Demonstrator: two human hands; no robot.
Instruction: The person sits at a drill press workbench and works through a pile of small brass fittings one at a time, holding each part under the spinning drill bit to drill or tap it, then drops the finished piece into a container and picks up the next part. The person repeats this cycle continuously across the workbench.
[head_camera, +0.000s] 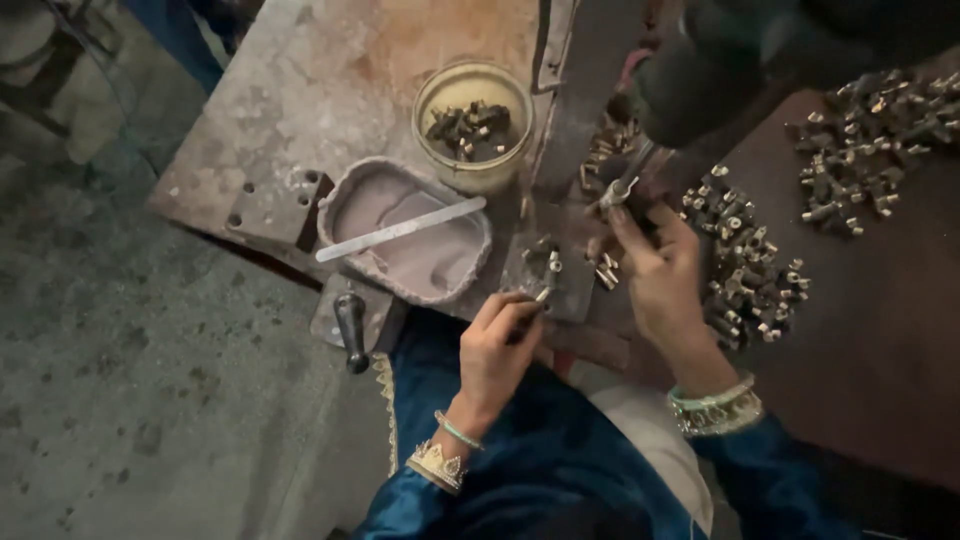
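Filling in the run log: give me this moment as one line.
left hand: pinches small metal piece | right hand: holds part under machine tip | beside: pile of metal parts, glass jar

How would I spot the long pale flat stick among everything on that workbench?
Start at the worn workbench and find the round yellowish tub holding small metal parts. Just below-left sits a shallow grey tray. The flat stick lies diagonally across it, the only long, pale, straight item there.

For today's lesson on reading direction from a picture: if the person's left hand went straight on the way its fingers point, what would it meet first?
Probably the small metal pieces on the plate just beyond the left hand; depth is hard to judge.
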